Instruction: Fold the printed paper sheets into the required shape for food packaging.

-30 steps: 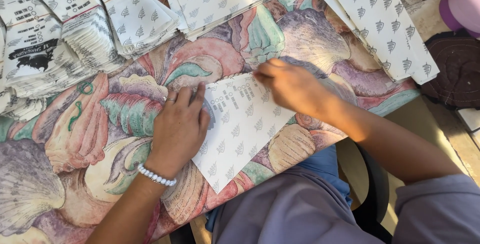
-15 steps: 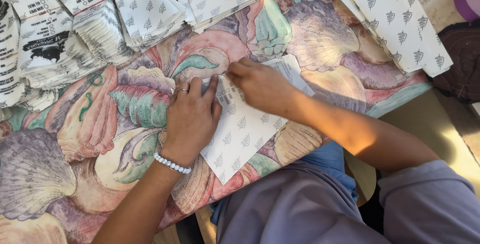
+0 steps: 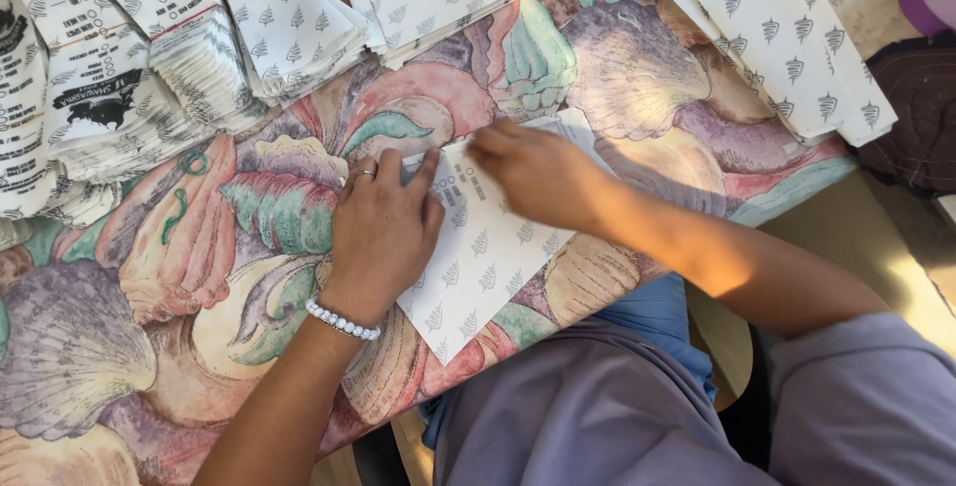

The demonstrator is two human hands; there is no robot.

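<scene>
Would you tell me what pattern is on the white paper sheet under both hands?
Small grey leaf motifs in rows on the white paper sheet, clearest in the head view.

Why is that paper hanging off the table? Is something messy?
The patterned paper sheet under both hands lies slanted, and its lower corner pokes past the table edge. The left hand presses it flat; the right hand rests on its top. Nothing looks torn or spilled.
</scene>
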